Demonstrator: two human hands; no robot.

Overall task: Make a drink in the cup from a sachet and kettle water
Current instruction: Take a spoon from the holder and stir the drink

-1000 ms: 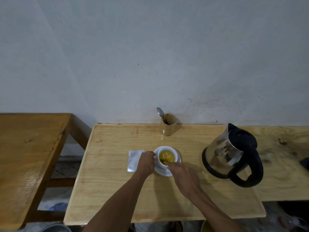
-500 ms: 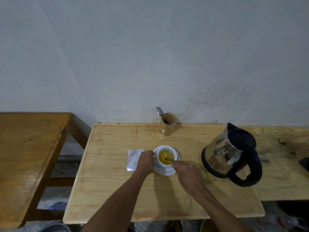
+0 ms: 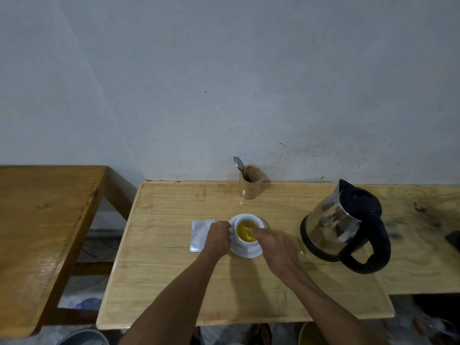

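Observation:
A white cup [image 3: 247, 245] of yellow drink stands on a white saucer [image 3: 246, 254] in the middle of the light wooden table [image 3: 174, 282]. My left hand [image 3: 216, 239] grips the cup's handle on its left side. My right hand [image 3: 276, 247] reaches over the near rim, fingers pinched on a thin stirrer that dips into the drink and is mostly hidden. A silvery sachet [image 3: 198, 235] lies flat to the left of the saucer, partly under my left hand. The steel kettle [image 3: 333, 225] with a black handle stands to the right.
A wooden holder [image 3: 250, 188] with a spoon [image 3: 238, 163] in it stands by the wall behind the cup. A darker wooden table [image 3: 37, 232] is at the left across a gap. A dark object [image 3: 454, 241] lies at the right edge.
My right hand's fingertips have circled over the cup, from the near rim toward its right side. The left hand has stayed on the handle; the cup and kettle have not moved.

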